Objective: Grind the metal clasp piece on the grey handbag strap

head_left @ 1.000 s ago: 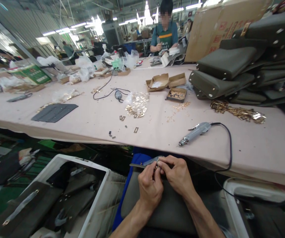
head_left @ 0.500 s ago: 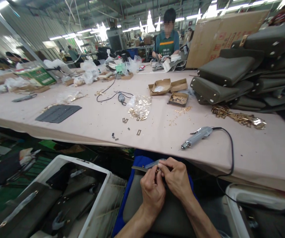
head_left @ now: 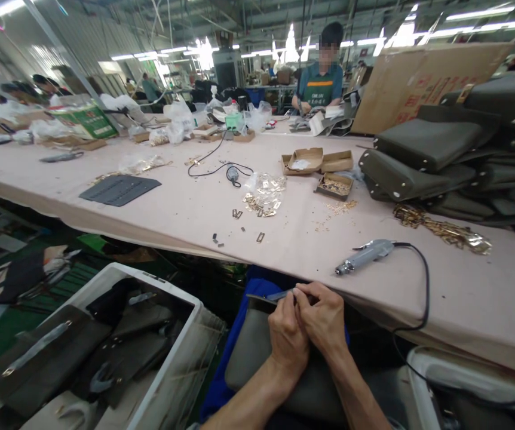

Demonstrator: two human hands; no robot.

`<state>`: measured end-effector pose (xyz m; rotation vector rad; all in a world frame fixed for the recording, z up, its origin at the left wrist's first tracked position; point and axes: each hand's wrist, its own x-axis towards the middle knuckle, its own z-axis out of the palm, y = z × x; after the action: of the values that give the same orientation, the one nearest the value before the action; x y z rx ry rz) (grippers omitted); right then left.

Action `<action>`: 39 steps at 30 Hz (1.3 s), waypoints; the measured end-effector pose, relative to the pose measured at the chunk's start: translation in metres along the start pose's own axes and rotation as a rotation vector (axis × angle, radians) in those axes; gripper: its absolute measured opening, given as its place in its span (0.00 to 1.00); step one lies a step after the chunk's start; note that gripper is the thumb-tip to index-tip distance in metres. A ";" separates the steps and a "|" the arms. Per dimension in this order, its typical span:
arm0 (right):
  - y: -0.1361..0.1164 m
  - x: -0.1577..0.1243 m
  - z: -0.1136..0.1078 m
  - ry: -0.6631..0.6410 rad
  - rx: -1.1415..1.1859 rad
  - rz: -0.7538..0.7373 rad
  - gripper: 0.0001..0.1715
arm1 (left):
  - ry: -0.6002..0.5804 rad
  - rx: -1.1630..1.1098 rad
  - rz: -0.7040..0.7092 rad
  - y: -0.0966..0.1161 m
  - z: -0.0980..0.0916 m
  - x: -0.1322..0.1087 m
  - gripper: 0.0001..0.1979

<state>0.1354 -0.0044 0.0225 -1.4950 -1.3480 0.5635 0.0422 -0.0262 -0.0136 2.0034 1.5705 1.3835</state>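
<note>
Below the table edge, my left hand and my right hand are pressed together over a dark olive bag resting on my lap. Both pinch the bag's thin upper edge, where a small metal fitting sits between the fingertips; the fitting is mostly hidden by my fingers. On the table just beyond lies a grey electric screwdriver with a black cable, untouched. A heap of gold buckles and a few loose ones lie further out.
A white crate of dark bags stands at my lower left. Stacked olive bags and gold hardware fill the right of the table. Small cardboard trays and a grey mat lie mid-table. A person in green works at the far end.
The view has shifted down and left, so the table's contents sit further right and lower. My hands have closed tighter together on the bag's edge; the bag stays on my lap.
</note>
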 end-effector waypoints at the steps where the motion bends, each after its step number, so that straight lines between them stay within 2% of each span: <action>1: -0.001 0.000 0.000 0.008 -0.013 -0.015 0.13 | -0.003 -0.020 -0.012 0.001 -0.001 0.001 0.12; 4: 0.000 0.003 -0.003 -0.013 -0.001 -0.038 0.12 | -0.001 -0.150 -0.079 0.006 -0.010 0.008 0.14; 5: 0.001 0.005 -0.006 -0.032 0.019 -0.039 0.12 | -0.035 -0.227 -0.131 0.007 -0.014 0.010 0.15; 9: 0.008 0.010 -0.015 -0.164 0.140 -0.035 0.11 | -0.283 -0.746 -0.528 0.004 -0.024 0.020 0.17; 11: 0.013 0.014 -0.018 -0.226 0.230 -0.011 0.12 | -0.318 -0.934 -0.657 -0.002 -0.025 0.023 0.18; 13: 0.016 0.020 -0.021 -0.319 0.336 0.041 0.13 | -0.312 -0.994 -0.686 -0.007 -0.025 0.025 0.18; 16: 0.019 0.034 -0.029 -0.598 0.461 0.109 0.16 | -0.338 -1.053 -0.710 -0.010 -0.026 0.026 0.19; 18: 0.018 0.043 -0.035 -0.754 0.499 0.092 0.16 | -0.352 -1.094 -0.734 -0.011 -0.027 0.026 0.18; 22: 0.017 0.055 -0.041 -0.848 0.487 0.031 0.15 | -0.346 -1.144 -0.790 -0.012 -0.028 0.025 0.18; 28: 0.023 0.065 -0.031 -0.958 0.457 0.012 0.18 | -0.320 -1.166 -0.834 -0.012 -0.030 0.025 0.19; 31: 0.021 0.062 -0.028 -0.917 0.458 0.066 0.18 | -0.263 -1.153 -0.845 -0.011 -0.027 0.025 0.19; 34: 0.012 0.051 -0.036 -0.732 0.322 0.109 0.21 | -0.180 -1.125 -0.871 -0.007 -0.020 0.027 0.20; 36: 0.005 0.044 -0.050 -0.491 0.166 0.093 0.24 | -0.129 -1.099 -0.891 -0.004 -0.015 0.028 0.21; 39: 0.000 0.045 -0.083 -0.015 -0.095 0.099 0.27 | -0.074 -1.063 -0.914 -0.001 -0.009 0.029 0.21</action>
<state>0.2179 0.0076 0.0664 -1.6443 -1.3335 0.5812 0.0341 -0.0039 0.0057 0.5790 1.0539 1.2521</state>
